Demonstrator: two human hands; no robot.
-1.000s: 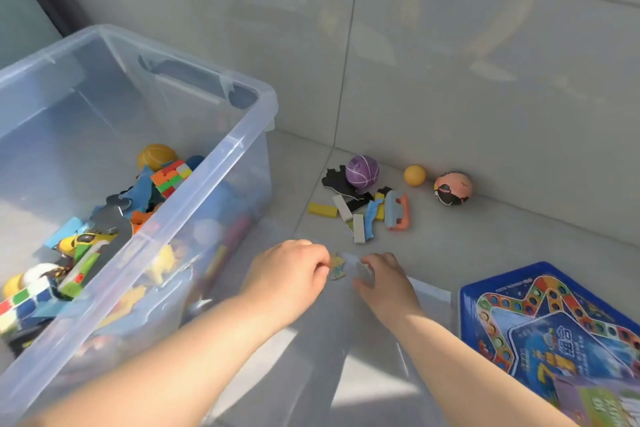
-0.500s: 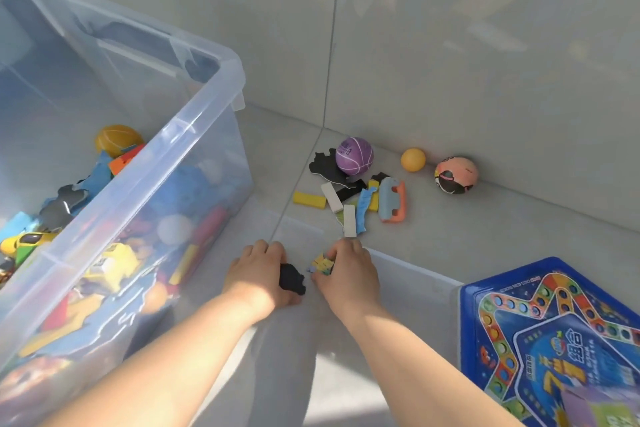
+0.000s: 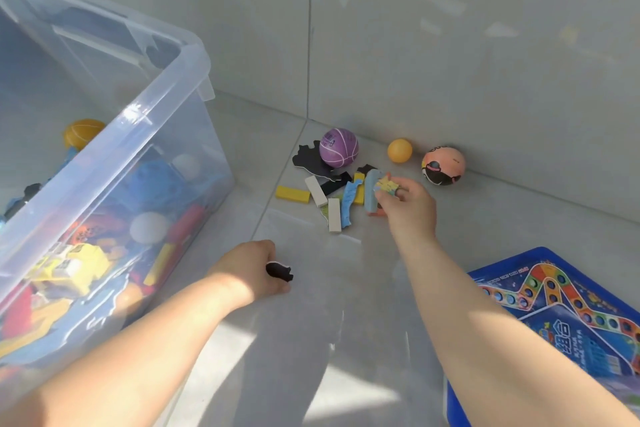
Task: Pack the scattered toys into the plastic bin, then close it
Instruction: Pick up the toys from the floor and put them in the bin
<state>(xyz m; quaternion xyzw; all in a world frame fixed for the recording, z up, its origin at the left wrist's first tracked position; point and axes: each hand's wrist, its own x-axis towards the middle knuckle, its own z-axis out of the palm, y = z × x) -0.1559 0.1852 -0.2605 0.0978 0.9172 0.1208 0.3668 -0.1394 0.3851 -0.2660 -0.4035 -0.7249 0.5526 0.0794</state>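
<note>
The clear plastic bin (image 3: 145, 114) stands at the left, partly filled with toys. My left hand (image 3: 252, 270) grips a small black puzzle piece (image 3: 280, 271) just above the floor, beside the bin. My right hand (image 3: 407, 204) reaches into the toy pile by the wall and holds a small yellow-blue puzzle piece (image 3: 386, 185), over a light blue toy (image 3: 370, 194). In the pile lie a yellow block (image 3: 292, 194), white blocks (image 3: 316, 191) and black pieces. A purple ball (image 3: 338, 147), an orange ball (image 3: 399, 150) and a pink ball (image 3: 443, 165) rest against the wall.
A blue board game tray (image 3: 568, 322) lies on the floor at the lower right. The clear bin lid (image 3: 329, 288) lies flat on the floor under my arms. A tiled wall closes off the far side.
My right hand moved away from my left, forward to the toy pile, carrying the yellow-blue piece. My left hand stayed low with the black piece.
</note>
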